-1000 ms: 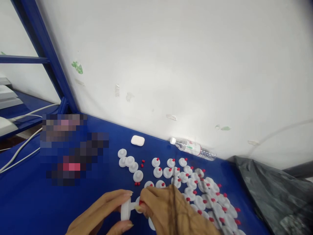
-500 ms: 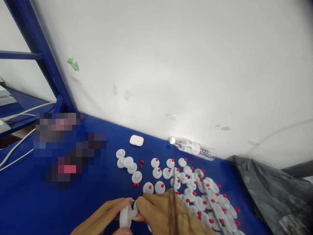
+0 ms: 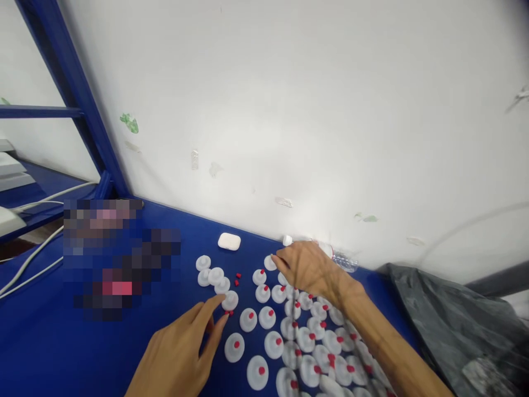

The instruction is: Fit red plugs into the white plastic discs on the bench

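My left hand [image 3: 182, 344] has its thumb and forefinger parted, reaching to a white round plastic piece with a raised middle [image 3: 230, 300]. Beside its thumb tip lie two small red caps [image 3: 230, 313]. At the back of the rows, my right hand [image 3: 308, 267] pinches another white plastic disc [image 3: 270, 262]; its fingers hide the disc's top. Several discs with red caps on their stems, such as one red-capped disc [image 3: 258, 372], spread below my right forearm. Uncapped white discs [image 3: 203, 263] cluster left of centre, near loose red caps [image 3: 237, 279].
A small white oval case [image 3: 228, 241] lies near the wall. A clear plastic bottle [image 3: 345, 260] rests along the wall behind my right hand. Dark plastic sheeting [image 3: 446, 309] covers the right side. White cables [image 3: 33, 270] and blurred-out items are on the left.
My hands have parted. The right one has moved up and back with the white disc. The left one has let go and now reaches toward an uncapped disc and the red caps.
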A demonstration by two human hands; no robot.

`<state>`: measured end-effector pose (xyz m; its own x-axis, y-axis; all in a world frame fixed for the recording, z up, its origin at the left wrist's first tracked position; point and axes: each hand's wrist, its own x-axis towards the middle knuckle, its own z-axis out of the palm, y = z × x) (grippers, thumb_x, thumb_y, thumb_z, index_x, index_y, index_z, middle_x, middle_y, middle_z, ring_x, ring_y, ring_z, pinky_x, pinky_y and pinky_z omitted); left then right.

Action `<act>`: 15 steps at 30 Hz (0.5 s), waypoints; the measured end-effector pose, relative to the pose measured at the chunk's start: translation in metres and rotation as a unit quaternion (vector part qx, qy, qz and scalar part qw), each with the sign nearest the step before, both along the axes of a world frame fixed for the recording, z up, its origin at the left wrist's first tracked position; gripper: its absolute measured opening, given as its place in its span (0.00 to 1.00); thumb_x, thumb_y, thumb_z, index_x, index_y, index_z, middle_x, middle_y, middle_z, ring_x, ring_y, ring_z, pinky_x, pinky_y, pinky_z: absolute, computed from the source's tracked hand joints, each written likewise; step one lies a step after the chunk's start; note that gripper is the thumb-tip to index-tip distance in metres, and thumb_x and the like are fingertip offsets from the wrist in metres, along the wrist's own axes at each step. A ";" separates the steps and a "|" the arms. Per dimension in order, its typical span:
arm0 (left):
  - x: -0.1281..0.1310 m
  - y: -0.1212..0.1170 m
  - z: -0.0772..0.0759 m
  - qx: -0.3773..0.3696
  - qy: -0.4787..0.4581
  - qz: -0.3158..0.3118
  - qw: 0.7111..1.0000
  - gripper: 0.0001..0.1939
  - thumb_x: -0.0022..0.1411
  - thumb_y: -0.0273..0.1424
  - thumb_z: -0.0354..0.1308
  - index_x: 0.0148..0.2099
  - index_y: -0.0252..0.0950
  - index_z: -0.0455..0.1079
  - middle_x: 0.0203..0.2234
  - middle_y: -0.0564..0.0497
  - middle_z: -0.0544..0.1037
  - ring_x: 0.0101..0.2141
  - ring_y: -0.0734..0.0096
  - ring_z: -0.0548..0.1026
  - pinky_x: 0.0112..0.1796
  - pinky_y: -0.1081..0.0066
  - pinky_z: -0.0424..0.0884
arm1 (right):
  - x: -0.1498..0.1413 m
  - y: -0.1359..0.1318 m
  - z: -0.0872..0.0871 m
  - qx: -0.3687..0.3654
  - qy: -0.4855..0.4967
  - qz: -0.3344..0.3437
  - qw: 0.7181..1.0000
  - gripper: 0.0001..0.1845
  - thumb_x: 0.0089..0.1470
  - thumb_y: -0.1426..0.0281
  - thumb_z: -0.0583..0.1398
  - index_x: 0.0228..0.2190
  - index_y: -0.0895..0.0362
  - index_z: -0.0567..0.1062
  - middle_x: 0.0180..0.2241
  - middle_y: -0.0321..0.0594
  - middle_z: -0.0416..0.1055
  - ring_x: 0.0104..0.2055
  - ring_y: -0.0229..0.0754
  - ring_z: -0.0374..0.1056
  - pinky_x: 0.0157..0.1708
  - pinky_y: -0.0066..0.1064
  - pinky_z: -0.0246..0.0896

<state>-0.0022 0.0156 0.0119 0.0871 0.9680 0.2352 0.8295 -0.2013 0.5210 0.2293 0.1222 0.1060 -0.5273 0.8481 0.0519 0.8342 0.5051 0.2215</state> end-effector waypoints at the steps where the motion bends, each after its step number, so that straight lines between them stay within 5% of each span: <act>1: 0.001 0.004 0.004 -0.004 0.011 -0.004 1.000 0.14 0.68 0.43 0.46 0.53 0.54 0.63 0.35 0.58 0.82 0.30 0.63 0.81 0.29 0.64 0.76 | 0.001 0.005 -0.004 -0.004 -0.013 0.002 1.000 0.22 0.65 0.65 0.50 0.22 0.56 0.72 0.24 0.41 0.74 0.26 0.43 0.70 0.26 0.33 0.49; 8: 0.012 0.026 0.017 -0.033 0.050 -0.045 0.997 0.13 0.70 0.34 0.43 0.46 0.44 0.69 0.30 0.56 0.82 0.30 0.64 0.81 0.29 0.66 0.72 | 0.006 0.006 -0.012 0.001 -0.023 -0.033 0.999 0.31 0.67 0.55 0.46 0.23 0.58 0.75 0.24 0.45 0.75 0.27 0.48 0.72 0.26 0.34 0.53; 15: -0.008 0.007 0.012 0.035 0.006 0.027 0.999 0.14 0.67 0.44 0.44 0.50 0.49 0.64 0.38 0.55 0.81 0.34 0.68 0.80 0.29 0.71 0.71 | -0.012 -0.034 0.012 -0.069 0.070 0.007 0.995 0.14 0.66 0.63 0.53 0.32 0.53 0.74 0.30 0.31 0.75 0.30 0.36 0.70 0.29 0.28 0.58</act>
